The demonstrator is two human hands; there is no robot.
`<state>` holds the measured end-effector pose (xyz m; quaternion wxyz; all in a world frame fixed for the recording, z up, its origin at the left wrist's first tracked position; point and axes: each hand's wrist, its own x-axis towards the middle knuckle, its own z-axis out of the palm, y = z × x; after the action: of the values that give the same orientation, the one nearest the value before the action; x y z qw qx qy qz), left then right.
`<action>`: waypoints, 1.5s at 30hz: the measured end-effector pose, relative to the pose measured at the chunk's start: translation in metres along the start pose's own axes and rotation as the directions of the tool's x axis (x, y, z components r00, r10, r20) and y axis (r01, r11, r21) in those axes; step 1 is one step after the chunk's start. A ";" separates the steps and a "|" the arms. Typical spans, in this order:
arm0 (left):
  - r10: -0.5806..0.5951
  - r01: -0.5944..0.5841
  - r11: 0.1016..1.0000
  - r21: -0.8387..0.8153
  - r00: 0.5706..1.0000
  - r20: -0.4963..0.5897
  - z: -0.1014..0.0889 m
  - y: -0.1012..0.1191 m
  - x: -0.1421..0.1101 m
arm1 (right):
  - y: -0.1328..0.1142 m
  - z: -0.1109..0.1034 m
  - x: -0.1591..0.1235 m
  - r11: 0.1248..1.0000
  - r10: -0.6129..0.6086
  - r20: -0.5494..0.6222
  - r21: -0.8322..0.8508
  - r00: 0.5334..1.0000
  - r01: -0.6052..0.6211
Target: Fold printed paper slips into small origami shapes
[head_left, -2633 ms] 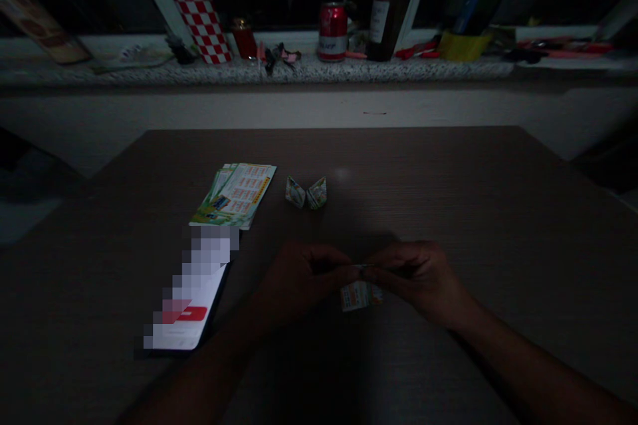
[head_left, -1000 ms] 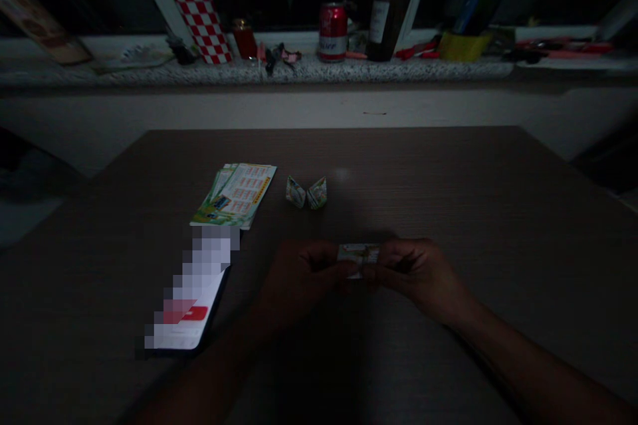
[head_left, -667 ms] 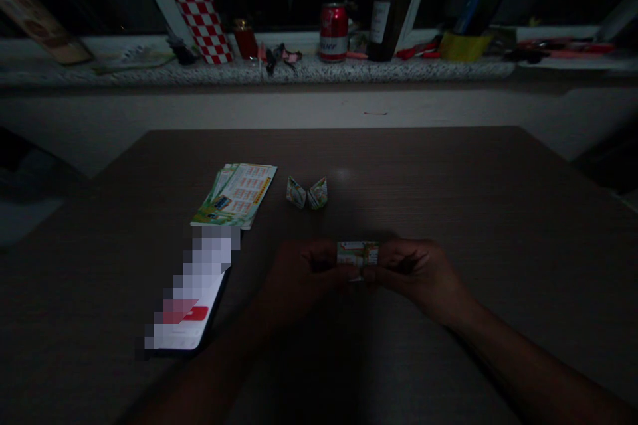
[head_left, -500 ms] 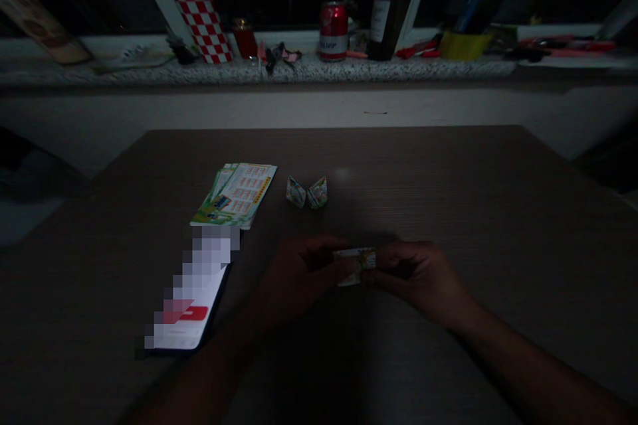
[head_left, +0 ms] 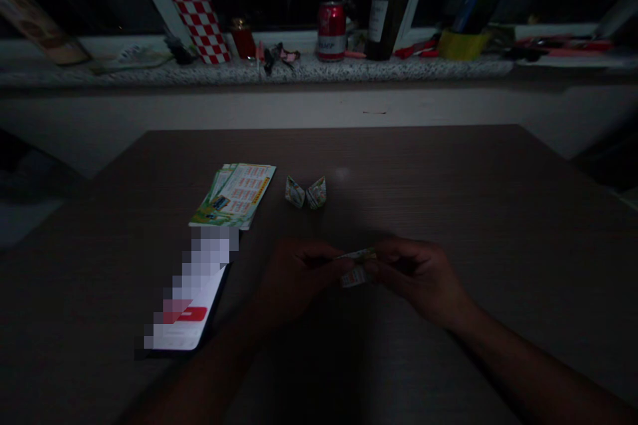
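Between my two hands is a small folded piece of printed paper (head_left: 355, 275), pale with green and coloured print. My left hand (head_left: 299, 275) pinches its left side, thumb in front and fingers behind. My right hand (head_left: 419, 272) pinches the right side the same way. Fingers cover parts of the paper, so its full shape is hidden. Just beyond my hands stand two small folded paper pieces, a left one (head_left: 294, 192) and a right one (head_left: 316, 193), pointed at the top and close together. They carry similar print.
A stack of printed calendar cards (head_left: 239, 196) lies to the left, with a lit phone (head_left: 199, 305) in front of it, partly blurred out. On the granite sill (head_left: 299, 73) behind the table (head_left: 448, 172) stand a red can (head_left: 331, 30), a dark bottle (head_left: 389, 20) and a checkered bottle (head_left: 202, 23).
The paper has tilted a little in my fingers, and its lower part now shows below my thumbs. My right thumb has shifted onto its front. The folded pieces and cards stay put.
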<state>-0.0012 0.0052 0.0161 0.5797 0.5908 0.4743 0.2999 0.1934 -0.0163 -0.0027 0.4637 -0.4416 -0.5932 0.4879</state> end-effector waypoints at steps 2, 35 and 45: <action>0.000 0.000 1.000 0.027 1.000 0.004 0.001 0.000 -0.001 | 0.000 0.000 0.000 0.999 -0.021 -0.004 -0.035 1.000 0.021; 0.248 -0.248 0.967 0.053 0.969 -0.004 -0.004 -0.002 -0.001 | 0.003 -0.008 -0.002 0.973 -0.198 -0.178 -0.156 0.964 0.171; 0.343 -0.339 0.939 0.062 0.937 -0.062 -0.003 -0.003 -0.003 | 0.003 -0.012 -0.005 0.991 -0.133 -0.072 -0.002 0.988 0.134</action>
<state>-0.0057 0.0029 0.0146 0.4864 0.6673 0.3927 0.4048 0.2059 -0.0187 -0.0055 0.5168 -0.4175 -0.6038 0.4405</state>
